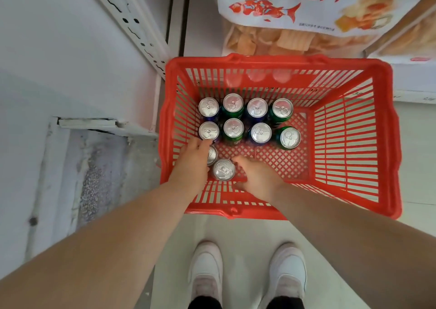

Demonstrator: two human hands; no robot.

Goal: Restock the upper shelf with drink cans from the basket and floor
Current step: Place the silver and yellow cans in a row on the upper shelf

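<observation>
A red plastic basket (394, 143) stands on the floor in front of me. Several upright drink cans (257, 109), blue and green with silver tops, fill two rows at its far left. Two more cans stand nearer to me. My left hand (192, 164) reaches in from the left and wraps over one can (212, 154), hiding most of it. My right hand (258, 179) curls around the right side of the other can (224, 170), with a finger behind it and the thumb in front. Both cans still rest on the basket floor. The upper shelf is out of view.
A large white snack bag (306, 6) with a red fish print hangs over the basket's far edge. A white perforated shelf upright (132, 25) runs along the left. A white box (415, 77) sits at the right. My white shoes (205, 273) stand on pale floor.
</observation>
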